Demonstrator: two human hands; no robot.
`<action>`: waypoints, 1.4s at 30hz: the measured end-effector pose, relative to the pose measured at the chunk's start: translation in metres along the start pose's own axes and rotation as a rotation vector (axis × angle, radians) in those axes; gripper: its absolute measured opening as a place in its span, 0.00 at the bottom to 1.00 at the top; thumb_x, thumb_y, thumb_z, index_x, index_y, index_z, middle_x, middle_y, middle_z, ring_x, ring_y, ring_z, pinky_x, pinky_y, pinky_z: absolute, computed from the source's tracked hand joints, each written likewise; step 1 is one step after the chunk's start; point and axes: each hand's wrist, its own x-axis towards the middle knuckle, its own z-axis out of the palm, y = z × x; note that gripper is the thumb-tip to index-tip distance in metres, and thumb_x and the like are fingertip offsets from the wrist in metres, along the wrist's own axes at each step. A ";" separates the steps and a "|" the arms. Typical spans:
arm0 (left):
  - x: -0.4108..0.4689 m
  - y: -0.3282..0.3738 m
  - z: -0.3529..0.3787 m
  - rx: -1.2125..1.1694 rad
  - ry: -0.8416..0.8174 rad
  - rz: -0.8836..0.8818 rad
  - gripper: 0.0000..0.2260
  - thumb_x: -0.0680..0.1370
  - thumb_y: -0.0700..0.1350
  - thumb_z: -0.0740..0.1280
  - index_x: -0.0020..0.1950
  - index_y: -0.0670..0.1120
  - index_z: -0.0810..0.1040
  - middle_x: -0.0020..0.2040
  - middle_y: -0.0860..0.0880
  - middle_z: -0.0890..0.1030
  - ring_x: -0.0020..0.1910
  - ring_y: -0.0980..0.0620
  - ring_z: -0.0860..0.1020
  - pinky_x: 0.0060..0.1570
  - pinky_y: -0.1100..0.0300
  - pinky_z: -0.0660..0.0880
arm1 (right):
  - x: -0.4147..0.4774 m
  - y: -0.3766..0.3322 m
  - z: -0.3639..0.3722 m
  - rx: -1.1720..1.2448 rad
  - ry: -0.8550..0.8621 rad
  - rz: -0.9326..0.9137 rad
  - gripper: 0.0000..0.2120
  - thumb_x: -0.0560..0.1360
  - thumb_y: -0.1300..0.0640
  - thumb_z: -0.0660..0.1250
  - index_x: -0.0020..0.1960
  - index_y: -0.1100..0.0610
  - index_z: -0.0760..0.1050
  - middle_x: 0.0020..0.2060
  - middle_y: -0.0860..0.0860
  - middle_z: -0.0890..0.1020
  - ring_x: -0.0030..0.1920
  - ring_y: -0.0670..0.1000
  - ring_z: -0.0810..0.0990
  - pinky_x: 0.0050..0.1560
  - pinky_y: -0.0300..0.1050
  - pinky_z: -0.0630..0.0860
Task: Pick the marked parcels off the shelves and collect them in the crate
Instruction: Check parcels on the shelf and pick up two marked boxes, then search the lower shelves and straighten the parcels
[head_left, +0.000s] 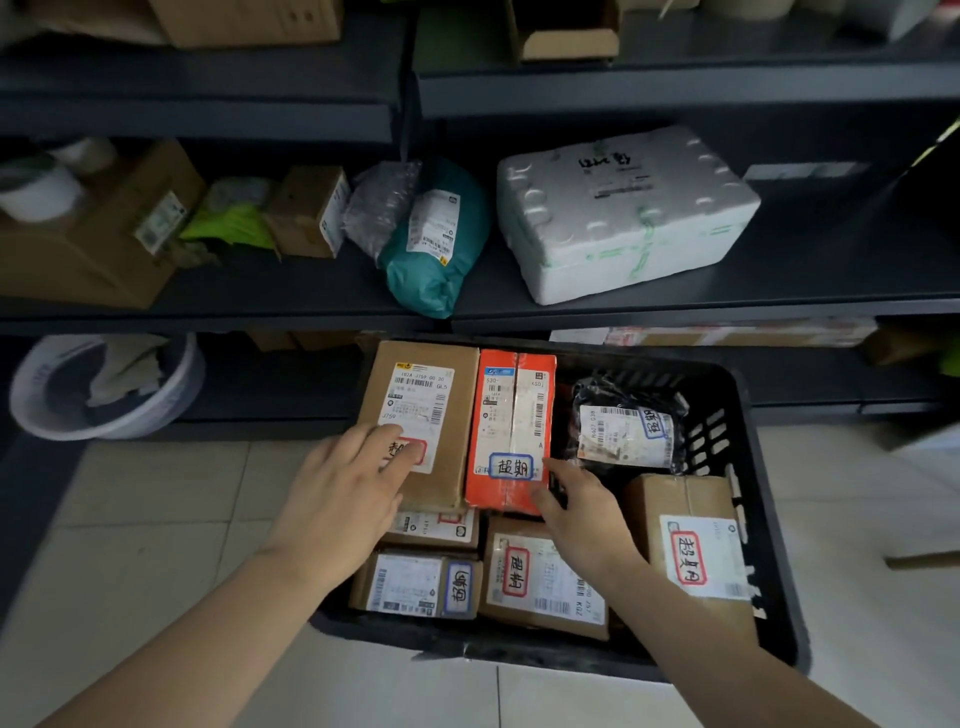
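Note:
A black plastic crate (719, 441) stands on the floor in front of the shelves, holding several parcels with hand-marked labels. A brown cardboard box (460, 467) and an orange box (511, 415) lie side by side on top at the far left. My left hand (343, 499) rests palm down on the brown box with its fingers spread over the label. The fingers of my right hand (587, 514) curl round the near right corner of the orange box. A black bag parcel (623, 431) and another brown box (691, 545) fill the right side.
On the shelf above the crate sit a teal bag parcel (436, 249), a white foam box (623, 213) and cardboard boxes (104, 244). A white bucket (104, 384) stands on the lower shelf at left. Pale floor tiles (156, 545) surround the crate.

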 end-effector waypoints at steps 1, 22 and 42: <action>-0.002 -0.003 -0.009 0.012 0.012 0.006 0.26 0.60 0.46 0.79 0.57 0.43 0.80 0.54 0.43 0.79 0.55 0.43 0.75 0.46 0.47 0.77 | -0.005 -0.004 -0.005 -0.090 -0.019 -0.030 0.23 0.80 0.47 0.59 0.73 0.49 0.63 0.67 0.50 0.71 0.67 0.52 0.68 0.64 0.48 0.71; -0.209 -0.112 -0.294 0.149 0.010 -0.475 0.23 0.59 0.52 0.79 0.50 0.47 0.81 0.40 0.49 0.77 0.37 0.46 0.77 0.29 0.56 0.74 | -0.159 -0.321 -0.078 -0.867 -0.046 -0.949 0.25 0.79 0.46 0.60 0.73 0.53 0.62 0.67 0.52 0.71 0.68 0.54 0.66 0.68 0.47 0.61; -0.555 0.025 -0.450 0.308 -0.152 -1.456 0.21 0.78 0.56 0.61 0.69 0.51 0.66 0.63 0.51 0.70 0.63 0.50 0.68 0.57 0.55 0.68 | -0.445 -0.465 0.045 -0.881 -0.306 -1.800 0.27 0.77 0.43 0.61 0.72 0.52 0.63 0.65 0.50 0.72 0.67 0.53 0.68 0.68 0.48 0.63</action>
